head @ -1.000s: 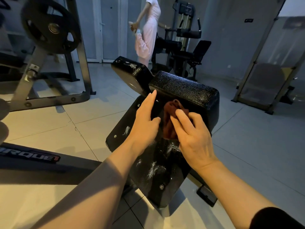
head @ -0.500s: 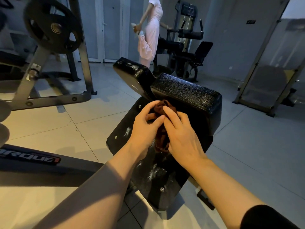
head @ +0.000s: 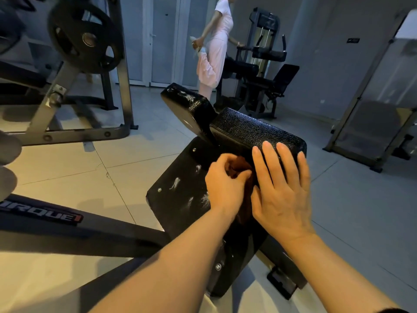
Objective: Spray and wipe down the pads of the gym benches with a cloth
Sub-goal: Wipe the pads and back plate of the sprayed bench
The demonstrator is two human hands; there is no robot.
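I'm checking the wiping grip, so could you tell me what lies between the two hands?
The brown cloth, bunched between the left hand and right hand, seen in the head view.

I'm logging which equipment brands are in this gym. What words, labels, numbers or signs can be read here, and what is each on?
"ORQUE1": white and red lettering on the dark machine frame beam at lower left; its start is cut off by the picture edge.
Small dark wall sign at upper right: too small and blurred to read.
No readable text on the black bench pads.

The left hand (head: 225, 181) bunches a brown cloth (head: 240, 164) against the bench pad (head: 248, 129); the right hand (head: 279, 188) lies flat.
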